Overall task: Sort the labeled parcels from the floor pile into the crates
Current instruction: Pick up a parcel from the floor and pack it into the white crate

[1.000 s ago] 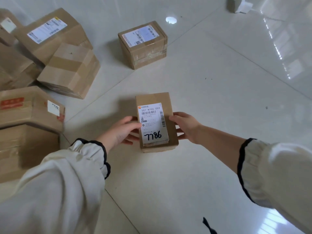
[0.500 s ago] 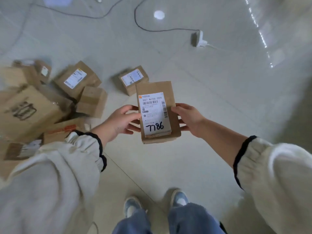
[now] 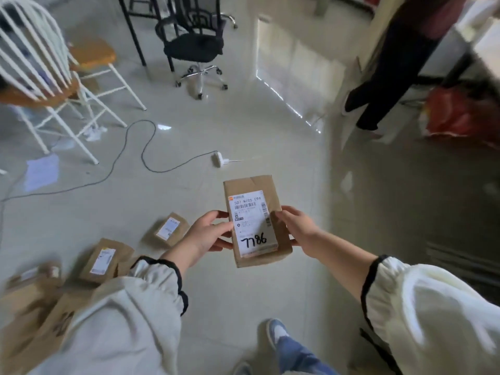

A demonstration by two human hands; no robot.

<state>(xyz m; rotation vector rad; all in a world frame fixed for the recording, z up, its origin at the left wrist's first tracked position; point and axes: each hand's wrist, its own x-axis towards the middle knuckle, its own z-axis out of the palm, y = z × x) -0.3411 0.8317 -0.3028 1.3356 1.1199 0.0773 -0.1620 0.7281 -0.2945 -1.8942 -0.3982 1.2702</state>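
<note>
I hold a small flat cardboard parcel (image 3: 254, 220) in front of me, above the floor. Its white label faces up and carries the handwritten number 7786. My left hand (image 3: 209, 234) grips its left edge and my right hand (image 3: 293, 226) grips its right edge. The floor pile of cardboard parcels (image 3: 105, 259) lies at the lower left, partly hidden by my left sleeve. One labeled parcel (image 3: 169, 230) lies apart from the pile, just left of my left hand. No crate is in view.
A black cable (image 3: 135, 155) with a white plug block (image 3: 219, 159) runs across the floor ahead. White chairs (image 3: 54, 85) stand at the far left, a black office chair (image 3: 194, 47) at the back. A person's dark legs (image 3: 378, 85) and a red bag (image 3: 457, 115) are at the right.
The parcel has been lifted off the floor in both hands. The view has risen and swung away from the pile, which is now lower left; chairs and a standing person came into view.
</note>
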